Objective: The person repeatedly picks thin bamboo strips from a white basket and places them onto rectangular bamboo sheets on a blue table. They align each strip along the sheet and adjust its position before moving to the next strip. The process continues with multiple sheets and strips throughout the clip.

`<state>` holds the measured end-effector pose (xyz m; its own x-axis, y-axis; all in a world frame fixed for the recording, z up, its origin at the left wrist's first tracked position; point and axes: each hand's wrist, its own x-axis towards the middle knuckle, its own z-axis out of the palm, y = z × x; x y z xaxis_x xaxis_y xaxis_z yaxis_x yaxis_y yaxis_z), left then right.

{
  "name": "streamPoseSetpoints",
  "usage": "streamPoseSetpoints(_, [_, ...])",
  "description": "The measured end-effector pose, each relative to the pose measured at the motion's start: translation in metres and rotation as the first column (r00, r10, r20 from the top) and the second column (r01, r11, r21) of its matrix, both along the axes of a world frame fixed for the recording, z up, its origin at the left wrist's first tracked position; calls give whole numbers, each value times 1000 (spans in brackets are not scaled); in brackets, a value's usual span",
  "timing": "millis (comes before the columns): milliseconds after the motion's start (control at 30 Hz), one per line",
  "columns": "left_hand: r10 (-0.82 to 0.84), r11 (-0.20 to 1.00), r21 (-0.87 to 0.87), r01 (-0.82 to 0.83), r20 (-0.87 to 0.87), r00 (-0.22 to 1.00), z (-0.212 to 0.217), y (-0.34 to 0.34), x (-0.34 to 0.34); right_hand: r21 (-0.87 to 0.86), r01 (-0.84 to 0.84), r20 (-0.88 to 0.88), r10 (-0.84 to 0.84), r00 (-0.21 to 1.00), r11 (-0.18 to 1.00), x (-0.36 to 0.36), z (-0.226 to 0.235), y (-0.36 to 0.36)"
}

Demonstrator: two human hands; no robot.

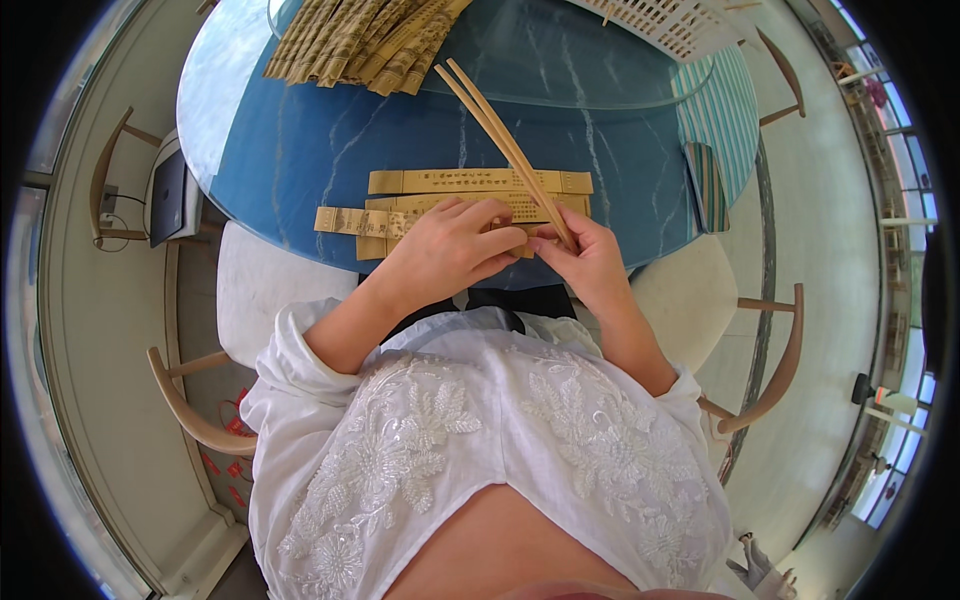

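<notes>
My left hand (455,240) is closed with its fingers curled on a gold-brown paper chopstick sleeve (345,220), whose printed end sticks out to the left. My right hand (590,260) is closed on a pair of wooden chopsticks (500,140), which slant up and leftward over the table. The fingertips of both hands meet near the sleeve's right end; its opening is hidden behind them. Beneath and beyond my hands, several flat paper sleeves (430,181) lie crosswise near the table's front edge.
Several patterned sleeves (360,40) lie heaped at the far left on a glass turntable (540,85). A white slotted basket (660,25) stands at the far right. Striped cloth (708,185) covers the right side of the blue marbled table (300,190). Chairs (780,370) stand around it.
</notes>
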<state>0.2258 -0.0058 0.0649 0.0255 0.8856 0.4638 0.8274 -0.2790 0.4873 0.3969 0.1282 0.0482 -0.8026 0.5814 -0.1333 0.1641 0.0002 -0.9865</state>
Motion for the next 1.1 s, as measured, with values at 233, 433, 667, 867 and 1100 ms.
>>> streamPoseSetpoints(233, [-2,998,-62,3,10,1000,-1,8,1,66,19,23,-21,1000,998,1,-2,3])
streamPoseSetpoints(433, [-2,997,-72,2,8,1000,-2,12,2,98,16,40,-20,999,995,-1,1,3])
streamPoseSetpoints(667, [-12,996,-87,20,90,996,0,15,1,151,55,-7,-55,998,987,-5,-3,3])
streamPoseSetpoints(867, [16,972,-225,68,352,936,-8,17,-11,492,127,26,-160,987,861,10,4,14])
streamPoseSetpoints(1100, [54,962,-268,58,394,918,-12,18,-27,796,10,139,-197,970,606,71,30,37])
